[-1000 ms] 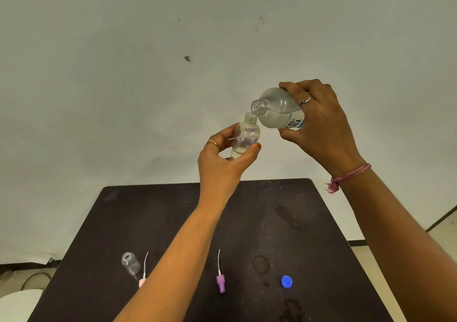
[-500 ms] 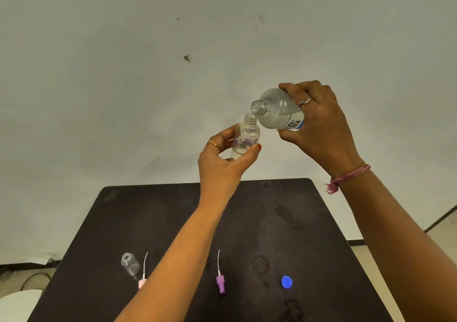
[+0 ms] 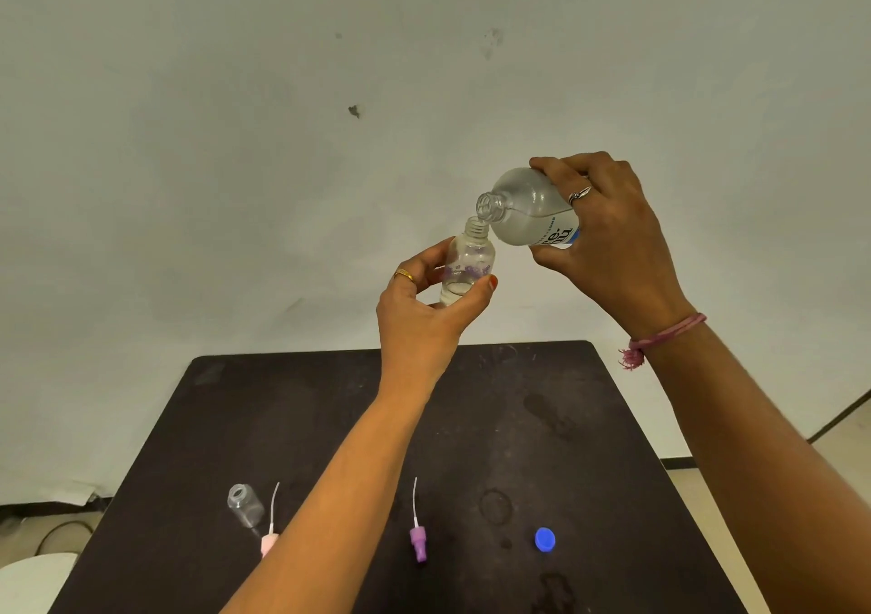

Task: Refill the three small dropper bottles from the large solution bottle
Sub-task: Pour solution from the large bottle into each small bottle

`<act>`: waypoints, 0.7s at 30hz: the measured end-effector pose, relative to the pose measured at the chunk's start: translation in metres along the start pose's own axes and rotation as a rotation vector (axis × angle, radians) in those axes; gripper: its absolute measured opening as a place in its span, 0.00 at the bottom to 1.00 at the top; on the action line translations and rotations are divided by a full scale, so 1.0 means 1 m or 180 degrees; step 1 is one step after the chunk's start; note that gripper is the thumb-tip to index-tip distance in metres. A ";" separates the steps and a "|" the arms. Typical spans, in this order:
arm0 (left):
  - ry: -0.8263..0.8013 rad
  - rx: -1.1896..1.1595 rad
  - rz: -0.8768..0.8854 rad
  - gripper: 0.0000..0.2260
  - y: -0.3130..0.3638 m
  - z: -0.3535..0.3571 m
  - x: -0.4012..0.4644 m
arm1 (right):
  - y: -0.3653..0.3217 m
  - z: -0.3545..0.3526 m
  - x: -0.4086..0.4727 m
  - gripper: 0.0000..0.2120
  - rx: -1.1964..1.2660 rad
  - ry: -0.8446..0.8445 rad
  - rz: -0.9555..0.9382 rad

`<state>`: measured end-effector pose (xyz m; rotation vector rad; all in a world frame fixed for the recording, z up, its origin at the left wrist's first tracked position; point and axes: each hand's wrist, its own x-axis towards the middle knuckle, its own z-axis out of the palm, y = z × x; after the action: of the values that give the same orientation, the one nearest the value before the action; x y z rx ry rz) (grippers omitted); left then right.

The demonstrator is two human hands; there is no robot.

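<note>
Your right hand [image 3: 608, 245] gripped the large bottle [image 3: 528, 208] around its body and base, tipped so its open neck pointed down and to your left, right at the mouth of the small bottle [image 3: 466, 264]. Clear liquid lay along the lower side of the large bottle, with part of a printed label showing by your fingers. Whether liquid was passing between the two mouths, you could not tell from this view.

Your left hand [image 3: 424, 316] was closed around the small bottle, thumb on one side and fingers on the other, keeping it nearly upright in the air above the far edge of the dark table [image 3: 589, 425]. That bottle was clear with purple print on it, and a shallow layer of clear liquid sat at its bottom.

On the table near you, a second small bottle [image 3: 246, 505] stood uncapped at the left and looked empty. Just beside it lay a pink sprayer top [image 3: 269, 540] with a thin white tube, partly hidden by your left forearm. A purple sprayer top [image 3: 418, 540] with its tube lay near the middle, and a blue cap [image 3: 545, 539] lay well apart to the right.
</note>
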<state>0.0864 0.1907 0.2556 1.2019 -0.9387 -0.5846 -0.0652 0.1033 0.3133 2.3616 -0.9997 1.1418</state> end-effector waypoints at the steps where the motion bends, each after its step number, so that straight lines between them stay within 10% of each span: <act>1: 0.0002 0.0008 0.0002 0.22 0.000 0.000 0.000 | 0.000 0.000 0.000 0.36 -0.0005 0.0001 -0.0001; 21: -0.0003 -0.0001 0.0014 0.23 0.000 0.000 0.002 | 0.001 0.000 0.002 0.36 0.0000 0.0021 -0.0032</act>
<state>0.0873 0.1891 0.2564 1.1989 -0.9420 -0.5818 -0.0649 0.1018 0.3149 2.3587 -0.9844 1.1452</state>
